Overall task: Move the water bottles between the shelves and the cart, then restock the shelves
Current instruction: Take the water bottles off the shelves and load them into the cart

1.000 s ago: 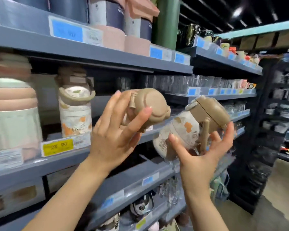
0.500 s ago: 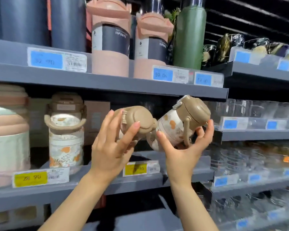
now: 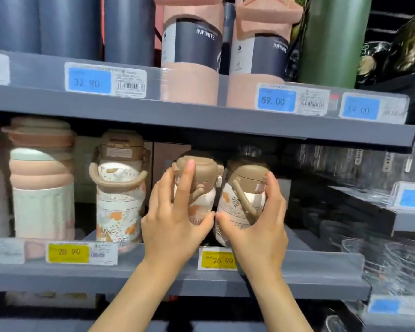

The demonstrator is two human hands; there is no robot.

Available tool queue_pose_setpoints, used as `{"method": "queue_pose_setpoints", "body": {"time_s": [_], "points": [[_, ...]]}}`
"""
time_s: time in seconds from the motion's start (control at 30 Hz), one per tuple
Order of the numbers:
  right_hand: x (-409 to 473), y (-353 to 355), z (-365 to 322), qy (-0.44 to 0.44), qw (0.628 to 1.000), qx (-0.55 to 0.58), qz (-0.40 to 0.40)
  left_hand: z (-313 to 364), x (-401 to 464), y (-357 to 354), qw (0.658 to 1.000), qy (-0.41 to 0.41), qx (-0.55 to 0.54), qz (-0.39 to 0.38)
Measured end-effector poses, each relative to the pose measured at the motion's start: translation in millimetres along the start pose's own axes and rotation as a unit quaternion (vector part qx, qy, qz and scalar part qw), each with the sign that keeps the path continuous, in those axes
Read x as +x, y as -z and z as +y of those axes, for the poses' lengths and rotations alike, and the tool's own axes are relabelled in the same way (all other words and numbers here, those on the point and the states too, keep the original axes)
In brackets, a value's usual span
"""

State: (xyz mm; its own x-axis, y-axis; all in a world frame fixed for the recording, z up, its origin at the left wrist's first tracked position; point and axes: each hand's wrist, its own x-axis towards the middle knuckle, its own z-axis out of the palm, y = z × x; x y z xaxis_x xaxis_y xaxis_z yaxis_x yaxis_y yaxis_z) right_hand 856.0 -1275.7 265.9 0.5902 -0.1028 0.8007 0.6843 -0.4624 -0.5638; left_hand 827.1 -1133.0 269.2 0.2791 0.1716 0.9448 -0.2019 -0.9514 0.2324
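Head camera looks straight into a grey metal shop shelving unit, with both arms reaching up from below. On the middle shelf [image 3: 153, 274] the left hand [image 3: 175, 221] wraps around a small bottle [image 3: 198, 188] with a brown cap and a leaf print, fingers curled over its cap and side, thumb tucked under the body. Just beside it, the right hand [image 3: 256, 226] grips a second small bottle [image 3: 243, 200] of the same print, fingers round its right side and thumb across the lower front. The two bottles sit side by side, nearly touching, above a yellow price tag [image 3: 217, 259] reading 26.90; whether their bases rest on the shelf I cannot tell, as the hands cover them.

To the left on the same shelf stands a taller bottle [image 3: 119, 188] of the same pattern, upright, with a brown looped handle, over a yellow tag [image 3: 68, 252] marked 28.90. Further left is a pale green and pink ribbed bottle [image 3: 41, 178].

The upper shelf [image 3: 201, 116] carries dark blue flasks [image 3: 70, 27], two pink tumblers [image 3: 192, 56] with dark sleeves, and a green flask [image 3: 331, 41], with blue price tags [image 3: 276, 100] clipped along its front edge. To the right, lower shelves hold clear glassware [image 3: 393, 259], somewhat blurred. The lighting is dim under each shelf.
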Motion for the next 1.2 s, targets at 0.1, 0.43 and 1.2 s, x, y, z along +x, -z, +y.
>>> {"method": "queue_pose_setpoints", "body": {"time_s": [0.1, 0.43, 1.2], "points": [[-2, -3, 4, 0.035, 0.996, -0.080, -0.024, 0, -2, 0, 0.999, 0.030, 0.022, -0.033], [-2, -2, 3, 0.020, 0.986, -0.158, -0.053, 5, -6, 1, 0.982, 0.126, 0.079, -0.121], [-8, 5, 14, 0.103, 0.993, -0.052, 0.014, 13, -33, 15, 0.984, 0.120, 0.082, -0.099]]}}
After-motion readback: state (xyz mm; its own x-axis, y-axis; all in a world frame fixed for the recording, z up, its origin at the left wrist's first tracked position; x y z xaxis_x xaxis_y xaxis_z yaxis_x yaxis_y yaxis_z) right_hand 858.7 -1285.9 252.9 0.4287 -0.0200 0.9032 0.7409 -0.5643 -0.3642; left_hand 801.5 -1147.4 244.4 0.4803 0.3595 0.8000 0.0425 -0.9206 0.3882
